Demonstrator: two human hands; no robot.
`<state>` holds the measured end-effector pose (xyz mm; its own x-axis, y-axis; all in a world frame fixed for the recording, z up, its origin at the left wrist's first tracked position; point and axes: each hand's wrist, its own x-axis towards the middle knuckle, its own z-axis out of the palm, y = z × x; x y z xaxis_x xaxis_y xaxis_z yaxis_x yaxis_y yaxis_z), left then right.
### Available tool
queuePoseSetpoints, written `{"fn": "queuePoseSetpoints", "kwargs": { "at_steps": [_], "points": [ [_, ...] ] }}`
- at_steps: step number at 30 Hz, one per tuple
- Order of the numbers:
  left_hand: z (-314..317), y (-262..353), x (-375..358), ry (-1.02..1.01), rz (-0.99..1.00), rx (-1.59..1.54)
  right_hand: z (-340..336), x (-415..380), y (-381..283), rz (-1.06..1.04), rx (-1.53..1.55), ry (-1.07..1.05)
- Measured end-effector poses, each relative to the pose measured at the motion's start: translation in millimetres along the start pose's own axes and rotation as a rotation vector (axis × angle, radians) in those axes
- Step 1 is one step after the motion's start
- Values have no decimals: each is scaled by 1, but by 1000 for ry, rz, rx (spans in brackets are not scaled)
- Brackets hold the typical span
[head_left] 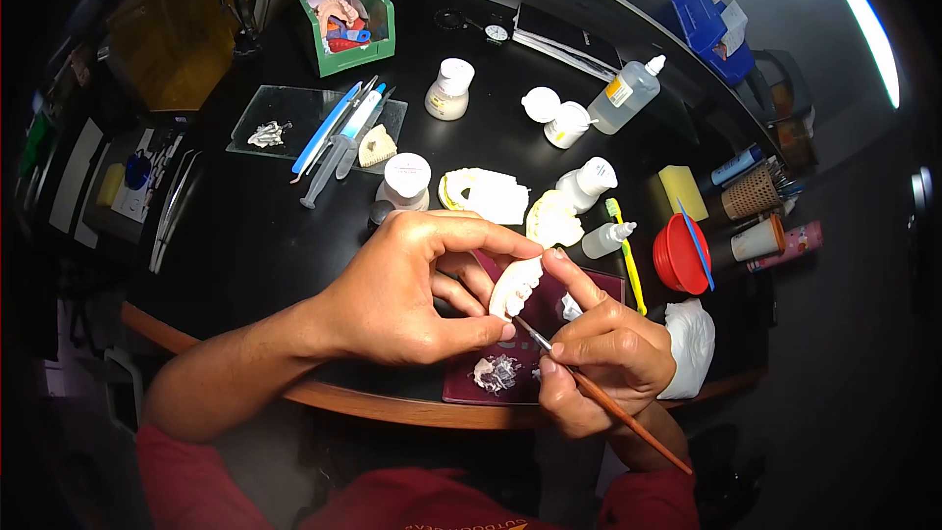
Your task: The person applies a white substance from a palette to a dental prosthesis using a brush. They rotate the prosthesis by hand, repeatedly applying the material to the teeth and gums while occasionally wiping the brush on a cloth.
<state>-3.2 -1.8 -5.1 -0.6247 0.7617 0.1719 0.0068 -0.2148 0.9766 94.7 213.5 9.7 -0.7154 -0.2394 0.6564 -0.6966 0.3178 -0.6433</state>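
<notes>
Between the thumb and fingers of my left hand [407, 280] is a white dental cast [512, 289], held up over a dark red mat [589, 378]. My right hand [608, 353] is closed on a thin brush [628, 418] with a reddish-brown handle. The brush's dark tip meets the lower edge of the cast, and my right index fingertip is at the cast's upper end. A crumpled clump of pale shavings [497, 373] lies on the mat below. Just beyond my hands are another cast [554, 219] and a white piece with a hole [500, 198].
White jars [449, 88] and bottles [626, 96] stand farther back. A green bin [358, 57] is at the back left, near a glass plate [257, 110] with tools. To the right are a red bowl [679, 255], a yellow toothbrush [631, 275] and white tissue [690, 344].
</notes>
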Motion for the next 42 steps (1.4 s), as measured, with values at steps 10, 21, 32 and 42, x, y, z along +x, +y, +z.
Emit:
{"fn": "queuePoseSetpoints", "kwargs": {
  "at_steps": [10, 21, 32, 42],
  "points": [
    [0, 1, 0, 2, 6, 4, -2, 1, -1, -8, -25, -31],
    [0, 0, 0, -5, 0, 3, -2, 0, -1, 12, -34, -47],
    [0, 1, 0, -11, 14, 21, -3, -1, 0, 14, -24, -44],
    [0, 1, 0, -11, 4, 12, -3, 0, -2, 17, -23, -43]
  ]
}}
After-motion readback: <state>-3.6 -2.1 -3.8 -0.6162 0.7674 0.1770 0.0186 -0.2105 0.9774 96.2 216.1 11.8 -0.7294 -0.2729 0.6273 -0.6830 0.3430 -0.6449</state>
